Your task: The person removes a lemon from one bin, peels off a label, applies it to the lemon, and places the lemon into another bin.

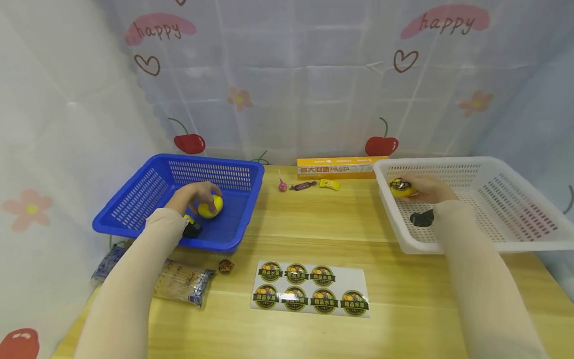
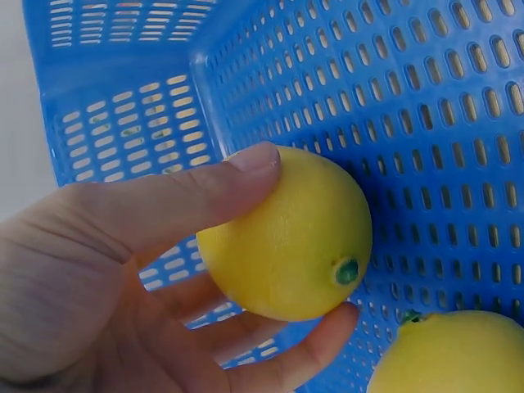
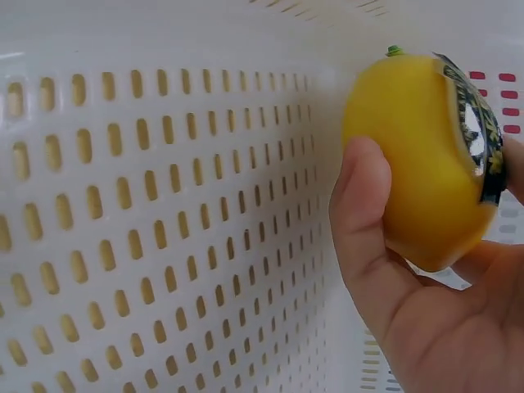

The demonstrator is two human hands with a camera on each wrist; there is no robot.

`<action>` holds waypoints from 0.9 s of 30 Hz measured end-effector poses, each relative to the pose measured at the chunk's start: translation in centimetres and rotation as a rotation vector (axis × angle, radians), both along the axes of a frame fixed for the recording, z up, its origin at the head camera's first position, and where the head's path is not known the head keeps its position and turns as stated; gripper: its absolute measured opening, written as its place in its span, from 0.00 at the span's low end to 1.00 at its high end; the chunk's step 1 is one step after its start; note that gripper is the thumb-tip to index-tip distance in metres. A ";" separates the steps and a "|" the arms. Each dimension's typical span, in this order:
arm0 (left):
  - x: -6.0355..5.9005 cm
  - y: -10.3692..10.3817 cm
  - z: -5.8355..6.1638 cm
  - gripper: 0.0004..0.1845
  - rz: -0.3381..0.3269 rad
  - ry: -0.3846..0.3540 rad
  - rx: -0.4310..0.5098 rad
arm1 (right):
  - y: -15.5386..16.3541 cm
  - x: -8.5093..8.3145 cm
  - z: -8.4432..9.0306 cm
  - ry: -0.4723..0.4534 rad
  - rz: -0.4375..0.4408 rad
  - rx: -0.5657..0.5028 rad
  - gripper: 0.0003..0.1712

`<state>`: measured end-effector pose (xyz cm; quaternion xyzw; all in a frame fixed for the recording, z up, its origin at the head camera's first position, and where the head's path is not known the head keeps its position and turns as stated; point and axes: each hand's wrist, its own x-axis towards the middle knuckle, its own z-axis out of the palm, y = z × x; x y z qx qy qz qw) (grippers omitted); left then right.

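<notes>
My left hand [image 1: 194, 195] is inside the blue basket [image 1: 134, 207] and grips a plain yellow lemon [image 1: 211, 207] between thumb and fingers [image 2: 246, 176]. The same lemon [image 2: 286, 237] fills the left wrist view, and a second lemon [image 2: 450, 356] lies below it in the basket [image 2: 426, 98]. My right hand [image 1: 423, 189] is inside the white basket [image 1: 529, 209] at its left wall, holding a yellow lemon [image 1: 400, 187] that bears a dark round sticker. In the right wrist view that lemon [image 3: 409, 172] is pinched beside the white basket wall [image 3: 164, 221].
A sheet of several round fruit stickers [image 1: 310, 288] lies at the table's front middle. A yellow pasta box [image 1: 336, 168], a lollipop [image 1: 282, 185] and two wrapped candies [image 1: 329, 184] sit at the back. A noodle packet [image 1: 184, 281] and a small candy [image 1: 226, 266] lie front left.
</notes>
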<state>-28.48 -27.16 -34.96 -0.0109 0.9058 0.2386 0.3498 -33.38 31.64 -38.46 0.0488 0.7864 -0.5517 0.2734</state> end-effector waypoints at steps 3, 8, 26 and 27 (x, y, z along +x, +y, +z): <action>0.0 0.2 0.2 0.35 -0.007 0.007 -0.022 | -0.1 0.1 -0.4 -0.020 -0.002 -0.045 0.36; -0.1 0.4 0.2 0.35 -0.029 0.013 -0.041 | 0.3 0.0 -1.3 -0.021 0.023 -0.080 0.35; 0.0 0.3 -0.3 0.35 -0.025 0.027 -0.032 | 1.3 1.1 0.2 0.005 0.141 0.098 0.42; 0.0 0.3 -0.3 0.35 -0.026 0.027 -0.033 | 1.3 1.1 0.4 -0.001 0.145 0.114 0.43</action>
